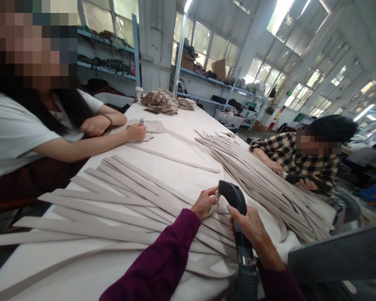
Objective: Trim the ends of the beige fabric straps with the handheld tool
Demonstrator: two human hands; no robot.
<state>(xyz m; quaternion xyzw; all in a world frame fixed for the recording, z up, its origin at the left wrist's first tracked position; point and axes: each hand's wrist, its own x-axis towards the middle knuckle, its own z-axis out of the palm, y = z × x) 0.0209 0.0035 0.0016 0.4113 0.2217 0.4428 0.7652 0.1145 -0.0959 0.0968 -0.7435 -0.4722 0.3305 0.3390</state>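
My left hand (204, 203) pinches a beige strip near the nozzle of a black tool (235, 200). Its fingertips are beside the nozzle's tip. My right hand (249, 225) is wrapped round the tool's neck, and a ribbed hose (247, 280) runs down from it. Many long beige strips (113, 205) lie fanned out under and to the left of my hands. Another bundle of strips (263, 192) stretches along the right side of the white table (181, 142).
At the left, a person in a white top (19, 129) holds a small tool over a cloth piece. A person in a checked shirt (278, 146) works at the right. Folded fabric (159, 101) is heaped at the far end. A dark metal beam (338, 255) is at lower right.
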